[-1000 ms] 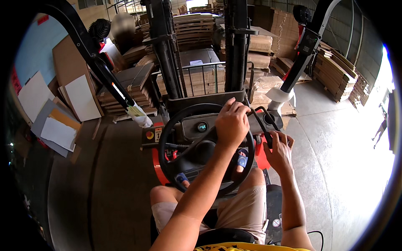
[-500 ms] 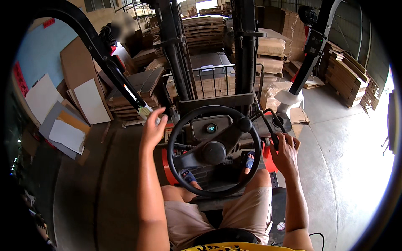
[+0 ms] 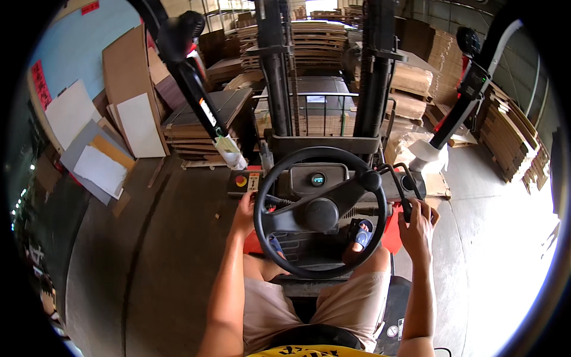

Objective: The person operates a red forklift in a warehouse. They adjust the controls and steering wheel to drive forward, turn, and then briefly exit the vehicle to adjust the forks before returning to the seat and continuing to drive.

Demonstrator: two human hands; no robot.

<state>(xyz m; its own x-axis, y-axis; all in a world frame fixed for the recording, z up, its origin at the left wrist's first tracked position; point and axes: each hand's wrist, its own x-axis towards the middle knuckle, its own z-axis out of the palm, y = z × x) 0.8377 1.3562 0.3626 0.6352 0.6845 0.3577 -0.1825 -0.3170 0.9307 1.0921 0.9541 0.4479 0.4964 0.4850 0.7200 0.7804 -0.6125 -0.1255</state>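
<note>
A black steering wheel [image 3: 322,273] with a spinner knob [image 3: 372,180] stands before me on a forklift. My left hand [image 3: 242,216] is low beside the wheel's left rim, its fingers bent in near the end of a dark stalk [image 3: 276,200]; what they hold is hidden. At the right of the dash, my right hand [image 3: 420,225] wraps round the grip of a black control lever [image 3: 399,181]. A second bent lever [image 3: 414,178] rises beside it. Behind the wheel sits a small lit display [image 3: 319,179]. A red stop button [image 3: 240,180] is on the left panel.
Past the dark mast [image 3: 373,77] and load guard, a stack of flat cardboard [image 3: 339,122] sits straight ahead. More stacks stand left [image 3: 205,119] and right [image 3: 505,134]. Boards [image 3: 140,125] lean on the left wall. Concrete floor [image 3: 172,256] lies on both sides.
My left hand has come down from a raised, spread position near the left pillar to beside the wheel's rim. My right hand stays on the lever. The whole view has shifted slightly.
</note>
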